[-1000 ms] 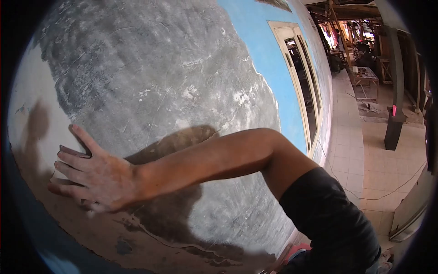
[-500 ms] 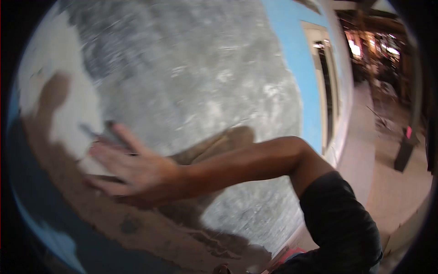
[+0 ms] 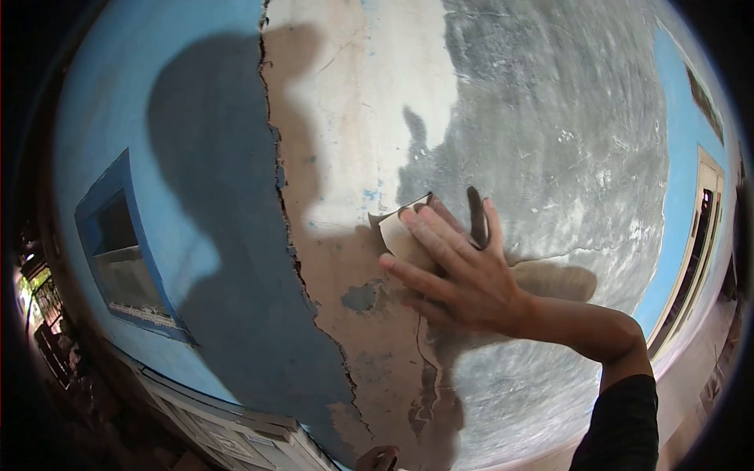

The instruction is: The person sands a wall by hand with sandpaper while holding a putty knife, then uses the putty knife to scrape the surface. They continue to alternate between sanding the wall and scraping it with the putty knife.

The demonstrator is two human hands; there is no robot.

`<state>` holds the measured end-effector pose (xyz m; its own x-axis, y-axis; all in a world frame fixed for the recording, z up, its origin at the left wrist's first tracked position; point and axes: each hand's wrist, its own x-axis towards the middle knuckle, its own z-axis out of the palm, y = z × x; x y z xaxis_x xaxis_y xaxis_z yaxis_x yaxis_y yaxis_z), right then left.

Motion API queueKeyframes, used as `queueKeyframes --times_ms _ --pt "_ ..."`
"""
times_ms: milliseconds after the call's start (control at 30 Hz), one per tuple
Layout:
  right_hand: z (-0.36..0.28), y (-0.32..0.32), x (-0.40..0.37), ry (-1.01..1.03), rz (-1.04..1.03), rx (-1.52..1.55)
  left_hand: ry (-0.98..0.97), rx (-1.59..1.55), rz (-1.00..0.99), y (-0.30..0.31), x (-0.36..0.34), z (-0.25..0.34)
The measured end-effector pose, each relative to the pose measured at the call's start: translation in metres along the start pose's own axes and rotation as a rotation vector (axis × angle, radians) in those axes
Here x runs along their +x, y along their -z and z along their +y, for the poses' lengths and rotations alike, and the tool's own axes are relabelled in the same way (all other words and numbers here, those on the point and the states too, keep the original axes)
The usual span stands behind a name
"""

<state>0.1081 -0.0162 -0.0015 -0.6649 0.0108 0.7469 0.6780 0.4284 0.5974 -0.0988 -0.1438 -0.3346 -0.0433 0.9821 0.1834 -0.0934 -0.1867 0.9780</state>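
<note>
My right hand (image 3: 463, 279) reaches in from the right with its palm toward the wall. Its fingers are spread over a pale, folded piece of what looks like sandpaper (image 3: 398, 239), pressing it to the wall where bare plaster (image 3: 334, 271) meets a grey coat (image 3: 550, 141). A dark edge of the piece shows above the fingertips. Only a small part of my left hand (image 3: 378, 458) shows at the bottom edge, its fingers curled; what they hold, if anything, is hidden.
A jagged crack (image 3: 297, 263) runs down between blue paint (image 3: 188, 259) and the plaster. A blue-framed window (image 3: 129, 251) is at the left, above a whitish wooden piece (image 3: 228, 439). Another opening with a cream frame (image 3: 691, 251) stands at the right. Shadows fall across the wall.
The view has swung left, bringing in the blue wall and left window. My right hand, blurred before, now appears farther right in view, with the pale piece clearly under its fingers.
</note>
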Motion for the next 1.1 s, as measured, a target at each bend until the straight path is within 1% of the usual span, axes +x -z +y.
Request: queueKeyframes --times_ms 33,133,200,267,367,400,467,500,567,600,667,700,733,767,800,833,900,1000,1067,1100 --pt "0.001 0.001 0.0 0.016 -0.015 -0.02 0.017 -0.02 0.001 0.002 0.0 -0.003" --pt "0.013 0.003 0.033 -0.043 0.039 -0.13 0.088 -0.065 0.0 0.005 0.001 -0.008" --pt "0.009 -0.001 0.037 -0.085 0.059 -0.166 0.134 -0.075 -0.001 0.001 0.007 -0.003" --pt "-0.007 -0.01 0.025 -0.109 0.057 -0.143 0.11 -0.092 -0.007 0.001 0.008 -0.001" --pt "-0.021 -0.027 -0.01 -0.054 -0.021 -0.086 0.07 -0.074 -0.019 0.01 0.005 -0.007" --pt "-0.018 -0.021 -0.004 -0.038 -0.039 -0.102 0.057 -0.065 -0.024 0.011 0.005 -0.01" --pt "-0.006 -0.004 0.014 -0.014 -0.075 -0.128 0.207 0.089 0.017 0.006 0.015 -0.009" --pt "-0.008 -0.006 0.013 -0.043 -0.058 -0.079 0.286 0.172 0.037 0.003 0.019 -0.001" --pt "-0.016 -0.013 0.011 -0.109 -0.023 0.018 0.265 0.116 0.005 -0.021 0.028 0.027" --pt "-0.022 -0.017 -0.002 -0.121 -0.042 0.05 0.25 0.092 -0.012 -0.029 0.028 0.035" --pt "-0.032 -0.026 -0.034 -0.126 -0.062 0.096 0.342 0.021 -0.062 -0.028 0.017 0.042" --pt "-0.029 -0.027 -0.036 -0.102 -0.049 0.042 0.373 -0.025 -0.087 -0.032 0.018 0.042" --pt "-0.024 -0.029 -0.036 -0.076 -0.032 -0.011 0.216 -0.059 -0.102 -0.034 0.022 0.023" --pt "-0.021 -0.031 -0.035 -0.058 -0.018 -0.059 0.067 -0.085 -0.116 -0.033 0.024 -0.01" --pt "-0.023 -0.032 -0.028 -0.09 -0.004 -0.045 -0.076 -0.104 -0.13 -0.035 0.025 -0.015" --pt "-0.028 -0.033 -0.015 -0.124 0.009 -0.028 0.072 -0.077 -0.113 -0.037 0.027 -0.018" --pt "-0.035 -0.034 -0.01 -0.17 -0.007 0.017 0.377 -0.033 -0.069 -0.049 0.029 0.018" --pt "-0.063 -0.033 -0.03 -0.189 -0.069 0.133 0.423 -0.077 -0.055 -0.053 0.021 0.052" --pt "-0.077 -0.03 -0.05 -0.174 -0.098 0.258 0.303 -0.021 -0.001 -0.044 0.019 0.041" --pt "-0.081 -0.026 -0.057 -0.18 -0.096 0.418 0.255 0.008 0.029 -0.039 0.016 0.032"
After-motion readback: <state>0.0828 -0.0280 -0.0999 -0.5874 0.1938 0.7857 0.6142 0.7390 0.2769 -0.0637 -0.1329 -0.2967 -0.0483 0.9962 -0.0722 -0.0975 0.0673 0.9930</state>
